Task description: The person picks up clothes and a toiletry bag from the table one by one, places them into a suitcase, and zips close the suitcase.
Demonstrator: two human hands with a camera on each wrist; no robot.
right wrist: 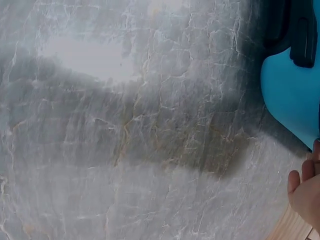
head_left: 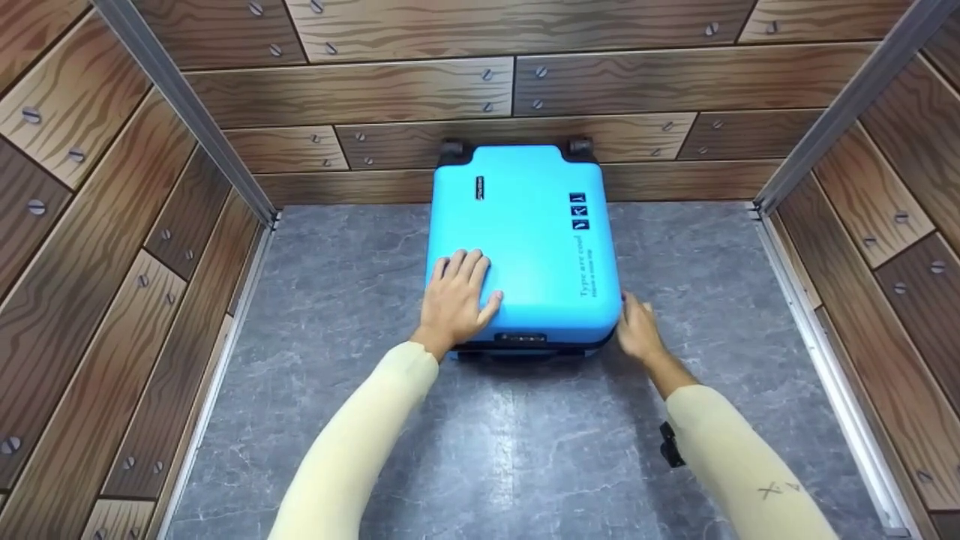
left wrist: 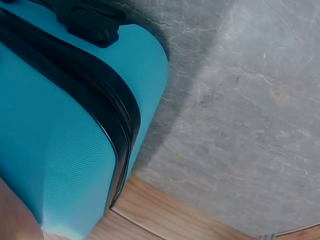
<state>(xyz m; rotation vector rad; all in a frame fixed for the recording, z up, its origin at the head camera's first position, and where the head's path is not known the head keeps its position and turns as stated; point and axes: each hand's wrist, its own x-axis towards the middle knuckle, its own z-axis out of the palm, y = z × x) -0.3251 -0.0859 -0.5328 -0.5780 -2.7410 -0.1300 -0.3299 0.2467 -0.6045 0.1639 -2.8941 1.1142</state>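
Observation:
A bright blue hard-shell suitcase [head_left: 525, 240] lies flat on the floor, its wheels toward the back wall. My left hand [head_left: 455, 296] rests on the near left part of its lid, fingers straight and thumb spread. At the near right corner, my right hand [head_left: 640, 330] is against the suitcase's side with its fingertips at the seam. Several bent fingers of the right hand [right wrist: 306, 192] show at the right edge of the right wrist view; whether they pinch anything is hidden. The zipper [left wrist: 117, 107] runs along the black band round the side in the left wrist view.
Grey marbled floor [head_left: 337, 300] surrounds the suitcase. Wood-patterned panels [head_left: 360, 94] wall in the back and both sides, with metal rails [head_left: 817, 352] along the edges. A small black device [head_left: 671, 445] sits at the right forearm.

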